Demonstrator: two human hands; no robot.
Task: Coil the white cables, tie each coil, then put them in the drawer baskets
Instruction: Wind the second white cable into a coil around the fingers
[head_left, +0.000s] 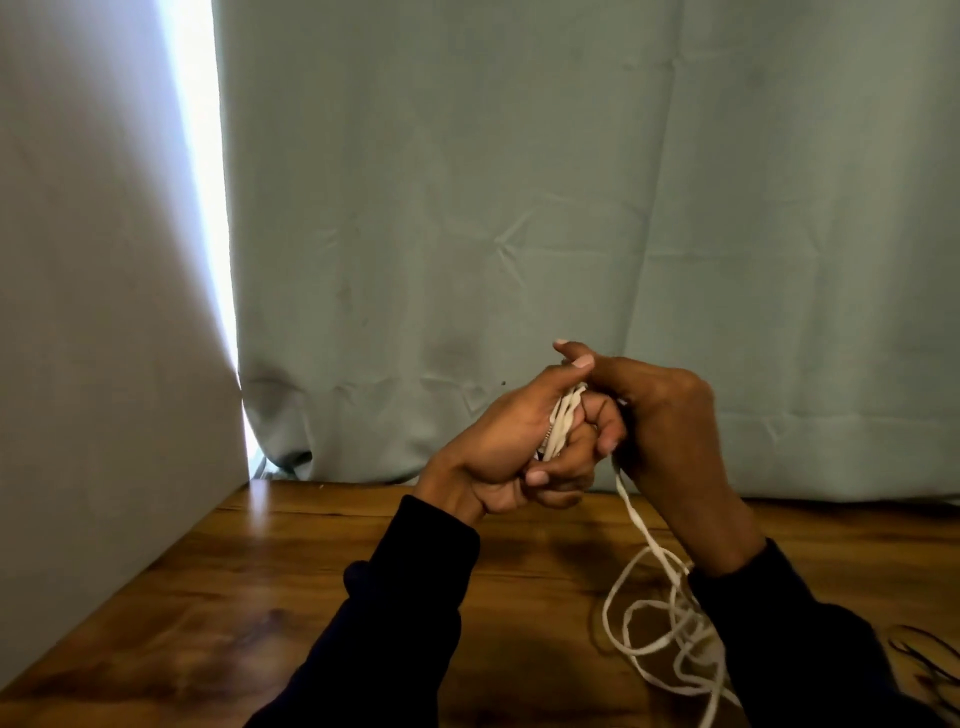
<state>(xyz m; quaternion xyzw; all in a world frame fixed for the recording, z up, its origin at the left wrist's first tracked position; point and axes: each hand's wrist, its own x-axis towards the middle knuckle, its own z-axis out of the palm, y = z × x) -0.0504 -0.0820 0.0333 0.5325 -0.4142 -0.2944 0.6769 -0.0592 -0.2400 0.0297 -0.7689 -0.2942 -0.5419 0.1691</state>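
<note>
1. The left hand (498, 447) is closed around a small bundle of white loops, the coil (563, 418), held up over the far middle of the table
2. The right hand (657, 415) presses against it from the right, fingers curled in on the cable (636, 519) where it leaves the coil; I judge it is pinching the strand, though the exact grip is hidden
3. From the hands the cable drops down to the near right, where its slack (660, 629) lies in loose tangled loops on the table (270, 571), partly under the right sleeve
4. Step in hand, as I read it: coiling, with much slack not yet wound, so tying is not yet due and no drawer or basket is in view
5. The next move calls for the right hand to draw up more slack and lay another turn around the left, keeping loops even and free of snags
6. Count: two hands, one coil, one white cable so far as I can tell; some thin dark wires (930, 660) at the near right edge, number unclear
</note>
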